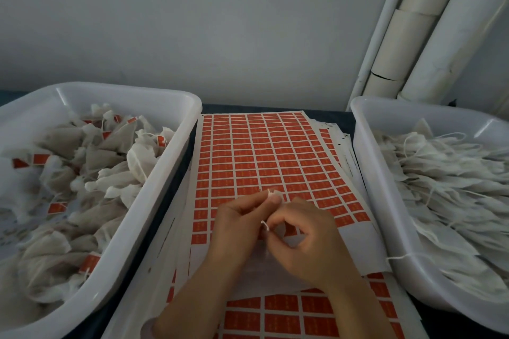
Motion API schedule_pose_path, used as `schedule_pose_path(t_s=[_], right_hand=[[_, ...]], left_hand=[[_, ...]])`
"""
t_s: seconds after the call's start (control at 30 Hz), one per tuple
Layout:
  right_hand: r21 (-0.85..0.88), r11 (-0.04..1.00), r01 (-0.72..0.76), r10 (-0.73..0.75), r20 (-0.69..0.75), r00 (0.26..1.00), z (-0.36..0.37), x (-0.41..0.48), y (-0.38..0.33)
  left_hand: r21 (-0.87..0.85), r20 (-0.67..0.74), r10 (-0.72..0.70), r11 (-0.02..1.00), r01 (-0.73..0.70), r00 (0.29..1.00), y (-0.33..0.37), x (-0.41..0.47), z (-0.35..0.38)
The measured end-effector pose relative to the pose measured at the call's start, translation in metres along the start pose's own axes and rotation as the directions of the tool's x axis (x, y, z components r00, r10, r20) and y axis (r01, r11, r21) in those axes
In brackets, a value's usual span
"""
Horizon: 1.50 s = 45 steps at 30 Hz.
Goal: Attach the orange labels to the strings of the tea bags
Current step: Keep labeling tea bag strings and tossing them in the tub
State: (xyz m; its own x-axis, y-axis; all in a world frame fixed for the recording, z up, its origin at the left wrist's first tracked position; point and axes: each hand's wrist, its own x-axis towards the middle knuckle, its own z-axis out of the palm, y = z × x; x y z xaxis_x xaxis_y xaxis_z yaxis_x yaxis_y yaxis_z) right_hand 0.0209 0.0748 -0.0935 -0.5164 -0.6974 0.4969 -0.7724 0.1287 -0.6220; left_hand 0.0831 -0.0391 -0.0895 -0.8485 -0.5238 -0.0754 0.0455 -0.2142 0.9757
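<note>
A sheet of orange labels (259, 154) lies on the table between two white tubs. Over its near part, my left hand (237, 223) pinches the top of a white tea bag (275, 195) between thumb and fingers. Its white string (265, 225) loops down between both hands. My right hand (308, 239) has its fingers curled and pinches the string next to the left hand. The rest of the bag lies under my hands and is mostly hidden.
The left white tub (176, 129) holds a heap of tea bags with orange labels on their strings. The right white tub (369, 151) holds unlabelled tea bags with loose strings. More label sheets (289, 314) lie stacked nearer me. White pipes (407, 44) stand at the back right.
</note>
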Motion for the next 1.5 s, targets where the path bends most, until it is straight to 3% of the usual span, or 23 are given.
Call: schedule_pose_path(t_s=[0.2, 0.3, 0.43, 0.53, 0.73, 0.93, 1.17, 1.23, 1.3, 1.43, 1.5], right_hand=[[-0.069, 0.988, 0.138, -0.144, -0.095, 0.985, 0.003, 0.004, -0.003], [-0.106, 0.982, 0.158, -0.178, -0.211, 0.961, 0.001, 0.006, -0.002], [0.136, 0.991, 0.012, 0.026, -0.28, 0.96, -0.006, 0.008, -0.002], [0.367, 0.91, -0.193, 0.277, -0.192, 0.941, -0.006, 0.007, -0.001], [0.491, 0.829, -0.269, 0.373, -0.128, 0.919, -0.006, 0.007, -0.004], [0.543, 0.766, -0.345, 0.465, -0.097, 0.88, -0.004, 0.008, -0.003], [0.53, 0.759, -0.378, 0.477, -0.059, 0.877, -0.004, 0.008, -0.002], [0.547, 0.733, -0.404, 0.495, -0.021, 0.869, -0.002, 0.007, 0.0], [0.603, 0.669, -0.435, 0.52, 0.039, 0.853, -0.003, 0.007, 0.0], [0.759, 0.441, -0.479, 0.499, 0.236, 0.834, -0.007, 0.008, 0.002], [0.745, 0.449, -0.493, 0.483, 0.262, 0.836, -0.008, 0.008, 0.005]], left_hand=[[0.036, -0.037, -0.021, 0.999, 0.022, 0.999, -0.002, 0.002, 0.0], [0.004, 0.042, -0.015, 1.0, 0.015, 0.999, -0.001, 0.003, -0.002], [-0.017, 0.142, -0.023, 1.0, 0.026, 0.99, 0.001, 0.005, -0.006], [-0.063, 0.19, -0.02, 0.998, 0.032, 0.982, 0.002, 0.007, -0.008], [0.053, 0.209, 0.132, 0.988, -0.146, 0.969, -0.001, 0.002, -0.005], [0.005, 0.237, 0.161, 0.986, -0.167, 0.958, 0.002, 0.004, -0.006], [0.171, 0.308, 0.121, 0.969, -0.18, 0.944, 0.002, 0.007, -0.012], [0.137, 0.306, 0.144, 0.971, -0.194, 0.941, 0.001, 0.007, -0.012], [0.04, 0.298, 0.164, 0.982, -0.184, 0.94, -0.001, 0.007, -0.012], [-0.092, 0.33, 0.107, 0.992, -0.081, 0.938, 0.001, 0.008, -0.013], [-0.077, 0.364, 0.076, 0.996, -0.051, 0.928, 0.002, 0.008, -0.015]])
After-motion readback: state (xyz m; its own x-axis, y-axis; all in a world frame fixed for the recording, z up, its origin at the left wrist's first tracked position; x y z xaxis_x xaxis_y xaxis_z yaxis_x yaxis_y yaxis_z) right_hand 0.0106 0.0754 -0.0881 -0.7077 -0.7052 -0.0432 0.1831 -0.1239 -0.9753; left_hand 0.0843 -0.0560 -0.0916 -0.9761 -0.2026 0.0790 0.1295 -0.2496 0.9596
